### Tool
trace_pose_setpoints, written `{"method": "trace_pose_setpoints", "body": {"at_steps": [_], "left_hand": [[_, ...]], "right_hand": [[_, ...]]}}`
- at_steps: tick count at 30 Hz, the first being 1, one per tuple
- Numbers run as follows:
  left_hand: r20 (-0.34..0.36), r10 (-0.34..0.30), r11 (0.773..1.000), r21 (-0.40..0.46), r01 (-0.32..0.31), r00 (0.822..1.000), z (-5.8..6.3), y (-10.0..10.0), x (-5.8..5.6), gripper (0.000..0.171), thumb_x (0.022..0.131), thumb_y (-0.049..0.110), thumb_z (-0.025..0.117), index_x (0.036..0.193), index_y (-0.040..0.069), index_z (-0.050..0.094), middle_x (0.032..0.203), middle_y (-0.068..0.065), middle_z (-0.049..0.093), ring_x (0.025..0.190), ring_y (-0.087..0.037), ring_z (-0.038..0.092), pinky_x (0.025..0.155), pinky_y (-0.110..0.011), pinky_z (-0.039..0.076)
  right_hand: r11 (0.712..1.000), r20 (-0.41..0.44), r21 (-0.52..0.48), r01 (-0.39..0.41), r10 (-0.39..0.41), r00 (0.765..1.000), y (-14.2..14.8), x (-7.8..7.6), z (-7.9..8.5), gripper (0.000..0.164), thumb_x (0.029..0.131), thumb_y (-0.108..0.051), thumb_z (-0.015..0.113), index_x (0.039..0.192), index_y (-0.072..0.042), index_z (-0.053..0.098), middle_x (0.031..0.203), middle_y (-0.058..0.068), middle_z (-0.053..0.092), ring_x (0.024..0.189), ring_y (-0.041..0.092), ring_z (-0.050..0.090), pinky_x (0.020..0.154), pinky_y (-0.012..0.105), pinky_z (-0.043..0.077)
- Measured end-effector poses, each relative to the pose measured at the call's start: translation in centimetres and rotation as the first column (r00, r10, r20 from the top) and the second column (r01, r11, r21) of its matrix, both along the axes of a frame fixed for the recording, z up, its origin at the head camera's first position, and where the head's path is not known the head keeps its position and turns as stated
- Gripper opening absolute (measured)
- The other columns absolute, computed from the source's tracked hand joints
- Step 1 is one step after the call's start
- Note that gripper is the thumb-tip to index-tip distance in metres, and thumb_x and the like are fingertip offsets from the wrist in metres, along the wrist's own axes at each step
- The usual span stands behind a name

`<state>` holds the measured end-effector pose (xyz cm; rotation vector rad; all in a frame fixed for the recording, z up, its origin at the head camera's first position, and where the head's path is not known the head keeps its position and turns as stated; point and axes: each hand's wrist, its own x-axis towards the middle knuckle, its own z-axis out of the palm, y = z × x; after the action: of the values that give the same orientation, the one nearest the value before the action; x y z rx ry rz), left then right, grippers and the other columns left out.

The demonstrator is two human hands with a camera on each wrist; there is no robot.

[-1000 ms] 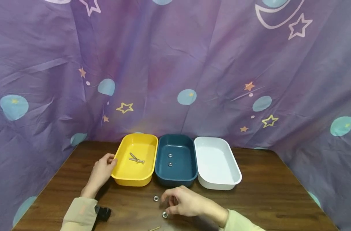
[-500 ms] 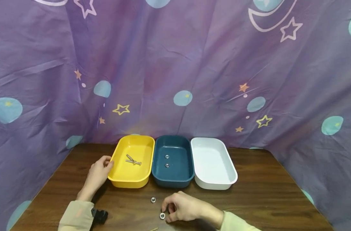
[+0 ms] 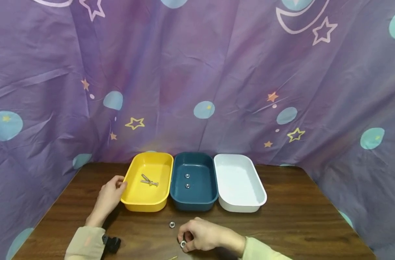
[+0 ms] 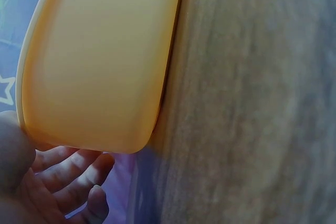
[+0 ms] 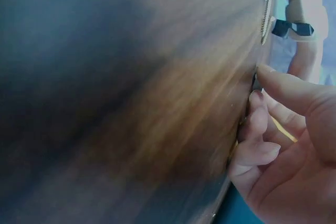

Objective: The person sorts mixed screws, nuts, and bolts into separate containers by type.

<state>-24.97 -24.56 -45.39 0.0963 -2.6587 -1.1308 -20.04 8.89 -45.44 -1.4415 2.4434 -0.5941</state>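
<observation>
Low in the head view, my right hand (image 3: pixel 202 234) pinches a shiny hex nut (image 3: pixel 183 244) between thumb and forefinger, right at the tabletop. From the right wrist, the nut (image 5: pixel 256 83) is a dark sliver, mostly hidden by the fingertips. A second nut (image 3: pixel 172 224) lies just left of that hand. My left hand (image 3: pixel 109 195) holds the left rim of the yellow tray (image 3: pixel 127 203); the left wrist view has the thumb at the rim and the other fingers (image 4: pixel 79 182) loosely bent by the outer wall. Several screws (image 3: pixel 148 180) lie in this tray.
A dark blue tray (image 3: pixel 194 198) with two nuts (image 3: pixel 187 181) stands between the yellow tray and a white tray (image 3: pixel 239 180). At the bottom edge is a brass-coloured screw (image 3: pixel 173 258). A patterned purple cloth (image 3: pixel 184 72) hangs behind the wooden table (image 3: pixel 291 216).
My right thumb and forefinger have closed on the nut at the tabletop. The left hand stays at the yellow tray. The head view has shifted slightly.
</observation>
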Motion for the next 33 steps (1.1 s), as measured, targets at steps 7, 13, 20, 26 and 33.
{"method": "trace_pose_setpoints", "body": {"at_steps": [7,13,20,26,33], "left_hand": [[-0.005,0.009,1.0,0.004,-0.009,1.0,-0.1,0.0,0.0,0.033,0.099,0.019,0.054,0.122,-0.006,0.056,0.107,-0.025,0.064,0.092,-0.035,0.062,0.078,-0.049,0.048],[-0.016,0.003,1.0,0.008,-0.003,1.0,0.1,0.2,-0.4,0.033,0.099,0.018,0.054,0.121,-0.006,0.056,0.106,-0.025,0.064,0.092,-0.035,0.062,0.078,-0.049,0.048],[-0.007,0.006,1.0,0.009,-0.006,1.0,0.1,0.2,-0.5,0.033,0.099,0.019,0.053,0.122,-0.005,0.056,0.106,-0.024,0.064,0.091,-0.033,0.062,0.077,-0.047,0.048],[-0.025,0.004,1.0,-0.007,-0.004,1.0,0.3,0.1,-0.5,0.033,0.099,0.019,0.054,0.12,-0.005,0.058,0.103,-0.024,0.066,0.089,-0.034,0.063,0.075,-0.046,0.048],[0.009,0.01,1.0,0.005,-0.01,1.0,0.1,0.1,-0.3,0.033,0.099,0.019,0.053,0.122,-0.005,0.056,0.106,-0.025,0.065,0.091,-0.035,0.063,0.077,-0.048,0.048]], "right_hand": [[0.999,-0.048,0.044,-0.019,0.021,0.999,0.1,-0.2,0.4,0.014,0.082,-0.016,0.076,0.088,-0.021,0.064,0.066,-0.022,0.049,0.061,-0.012,0.045,0.059,0.008,0.038],[0.997,-0.08,-0.048,-0.053,0.049,0.996,0.4,-1.1,1.2,0.012,0.086,-0.017,0.073,0.089,-0.019,0.062,0.072,-0.02,0.051,0.065,-0.01,0.046,0.061,0.008,0.038],[0.989,-0.075,-0.144,-0.046,0.035,0.997,0.6,-2.1,3.0,0.009,0.089,-0.018,0.072,0.092,-0.018,0.063,0.085,-0.014,0.056,0.077,-0.006,0.052,0.07,0.012,0.043],[0.98,-0.016,-0.201,0.018,-0.022,1.0,0.7,-3.2,4.3,0.01,0.089,-0.014,0.072,0.094,-0.015,0.064,0.085,-0.015,0.059,0.076,-0.005,0.056,0.072,0.02,0.05],[0.937,0.062,-0.314,0.151,-0.138,0.988,0.9,-5.6,5.3,0.011,0.087,-0.012,0.074,0.094,-0.013,0.065,0.084,-0.011,0.062,0.075,0.002,0.058,0.069,0.024,0.049]]}}
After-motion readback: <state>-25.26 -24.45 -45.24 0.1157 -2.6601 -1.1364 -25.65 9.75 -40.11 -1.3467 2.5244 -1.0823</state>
